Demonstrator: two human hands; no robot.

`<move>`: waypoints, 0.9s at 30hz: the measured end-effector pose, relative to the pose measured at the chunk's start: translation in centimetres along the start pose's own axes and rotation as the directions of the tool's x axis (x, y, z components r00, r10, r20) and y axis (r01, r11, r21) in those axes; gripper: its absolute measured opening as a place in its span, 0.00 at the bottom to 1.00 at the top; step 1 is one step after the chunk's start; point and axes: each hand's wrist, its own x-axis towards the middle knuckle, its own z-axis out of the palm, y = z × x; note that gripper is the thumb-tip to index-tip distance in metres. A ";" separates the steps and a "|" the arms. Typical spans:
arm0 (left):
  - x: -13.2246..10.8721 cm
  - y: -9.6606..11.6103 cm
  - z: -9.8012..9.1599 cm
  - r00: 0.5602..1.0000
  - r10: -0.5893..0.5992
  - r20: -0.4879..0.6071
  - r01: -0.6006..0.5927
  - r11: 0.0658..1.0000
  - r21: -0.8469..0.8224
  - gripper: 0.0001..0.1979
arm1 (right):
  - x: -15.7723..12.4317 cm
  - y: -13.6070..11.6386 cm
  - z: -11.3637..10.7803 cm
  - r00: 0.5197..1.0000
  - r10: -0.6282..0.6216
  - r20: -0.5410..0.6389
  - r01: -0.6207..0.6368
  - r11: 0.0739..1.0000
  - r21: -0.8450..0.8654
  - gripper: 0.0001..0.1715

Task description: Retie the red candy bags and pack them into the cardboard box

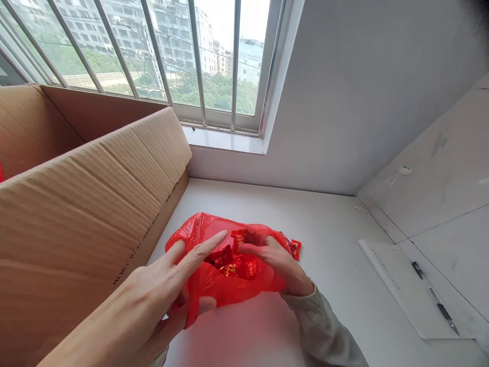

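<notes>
A thin red plastic bag (237,295) lies on the white table with its mouth open, and several small red wrapped packets (250,269) show inside. At the bag's left side, my left hand (168,278) has a bag handle looped across it, its index finger stretched over the opening. My right hand (269,252) reaches in from the right and pinches a small red packet (239,237) above the others. Another red packet (296,248) lies on the table just right of the bag, beyond my right wrist.
A large open cardboard box (114,168) stands at the left. On the right lie a white notebook (405,290), a black pen (445,311) and a black cap (417,270). Behind the table are a wall and a barred window (202,66).
</notes>
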 end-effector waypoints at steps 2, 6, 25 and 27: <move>-0.4 -0.3 0.1 1.000 -0.010 0.024 0.009 0.999 0.043 0.33 | -0.5 -0.9 0.2 0.998 0.005 0.064 -0.012 0.995 0.101 0.18; -0.8 -1.1 0.2 0.999 -0.032 0.039 0.031 0.999 0.026 0.34 | -1.5 -2.4 1.1 0.995 0.030 0.091 -0.044 0.987 0.156 0.19; 0.2 -0.1 -0.5 1.000 0.020 0.014 -0.019 0.996 -0.082 0.33 | -3.9 0.4 -12.6 0.795 -0.069 -0.603 -0.466 0.567 -0.679 0.19; 0.1 -0.2 -0.5 0.999 0.021 0.034 -0.018 0.995 -0.095 0.32 | -3.4 1.7 -12.9 0.798 -0.051 -0.600 -0.478 0.552 -0.683 0.17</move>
